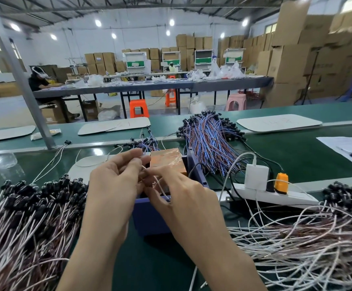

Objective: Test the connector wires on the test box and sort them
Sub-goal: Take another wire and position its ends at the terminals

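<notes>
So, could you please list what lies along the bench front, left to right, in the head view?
Black-tipped wire pile, left hand, right hand, white charger, orange plug, white wire pile.

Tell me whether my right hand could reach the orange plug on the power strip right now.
Probably yes. The orange plug sits on the power strip just right of the right hand, with only loose cables between, though that hand is pinching a white wire.
</notes>
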Demonstrator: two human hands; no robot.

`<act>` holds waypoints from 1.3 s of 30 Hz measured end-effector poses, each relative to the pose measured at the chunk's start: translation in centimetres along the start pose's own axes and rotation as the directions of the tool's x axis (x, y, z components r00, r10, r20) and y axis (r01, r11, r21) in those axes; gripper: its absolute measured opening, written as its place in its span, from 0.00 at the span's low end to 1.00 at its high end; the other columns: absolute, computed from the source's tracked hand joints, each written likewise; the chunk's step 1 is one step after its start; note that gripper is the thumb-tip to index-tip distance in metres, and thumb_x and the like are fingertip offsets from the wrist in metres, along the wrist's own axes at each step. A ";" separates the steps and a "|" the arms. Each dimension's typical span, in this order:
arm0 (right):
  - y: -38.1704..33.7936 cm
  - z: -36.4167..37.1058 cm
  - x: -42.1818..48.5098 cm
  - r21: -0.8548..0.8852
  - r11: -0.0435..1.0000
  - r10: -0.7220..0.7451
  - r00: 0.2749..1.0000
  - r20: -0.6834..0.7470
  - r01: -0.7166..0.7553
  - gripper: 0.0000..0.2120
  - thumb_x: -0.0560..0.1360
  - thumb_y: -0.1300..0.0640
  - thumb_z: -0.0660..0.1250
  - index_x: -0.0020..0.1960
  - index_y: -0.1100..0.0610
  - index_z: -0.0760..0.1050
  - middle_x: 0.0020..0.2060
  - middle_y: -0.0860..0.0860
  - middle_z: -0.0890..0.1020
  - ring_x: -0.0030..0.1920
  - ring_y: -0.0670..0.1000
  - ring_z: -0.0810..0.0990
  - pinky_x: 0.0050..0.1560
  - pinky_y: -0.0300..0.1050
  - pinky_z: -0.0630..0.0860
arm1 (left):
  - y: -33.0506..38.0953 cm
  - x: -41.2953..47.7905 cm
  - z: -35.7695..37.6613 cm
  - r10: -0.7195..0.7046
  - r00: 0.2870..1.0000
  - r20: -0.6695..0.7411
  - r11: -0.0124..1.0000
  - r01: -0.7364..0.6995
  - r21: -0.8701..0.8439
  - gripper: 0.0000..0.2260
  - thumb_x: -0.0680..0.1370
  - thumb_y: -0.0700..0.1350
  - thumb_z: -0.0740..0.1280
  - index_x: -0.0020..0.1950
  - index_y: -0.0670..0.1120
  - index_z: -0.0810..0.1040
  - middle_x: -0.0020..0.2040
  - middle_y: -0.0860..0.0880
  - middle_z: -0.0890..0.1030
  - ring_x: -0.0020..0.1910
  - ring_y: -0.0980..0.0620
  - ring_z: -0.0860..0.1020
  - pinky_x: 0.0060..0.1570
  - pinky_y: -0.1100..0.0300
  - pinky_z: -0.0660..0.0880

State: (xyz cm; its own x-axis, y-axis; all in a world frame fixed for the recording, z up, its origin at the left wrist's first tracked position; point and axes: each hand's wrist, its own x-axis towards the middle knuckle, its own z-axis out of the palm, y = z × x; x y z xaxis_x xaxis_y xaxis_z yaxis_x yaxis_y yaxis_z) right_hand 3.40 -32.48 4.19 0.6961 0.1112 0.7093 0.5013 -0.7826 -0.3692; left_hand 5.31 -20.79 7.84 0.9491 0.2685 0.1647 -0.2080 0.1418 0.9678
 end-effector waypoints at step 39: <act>4.3 -2.2 0.3 0.603 0.688 0.216 0.907 0.360 -0.403 0.03 0.82 0.55 0.64 0.53 0.48 0.76 0.38 0.44 0.87 0.34 0.37 0.81 0.35 0.26 0.72 | -1.2 3.8 -7.6 0.184 0.964 -0.190 0.982 -0.173 0.070 0.08 0.83 0.48 0.62 0.49 0.52 0.80 0.25 0.58 0.69 0.21 0.60 0.65 0.19 0.69 0.63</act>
State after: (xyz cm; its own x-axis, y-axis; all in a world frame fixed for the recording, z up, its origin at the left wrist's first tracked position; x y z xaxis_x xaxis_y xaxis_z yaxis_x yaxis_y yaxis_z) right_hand 4.57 -37.13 4.13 0.9252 0.1528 0.3474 0.3742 -0.2140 -0.9023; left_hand 7.41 -12.73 5.86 0.8322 0.4661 0.3002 -0.3522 0.0261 0.9356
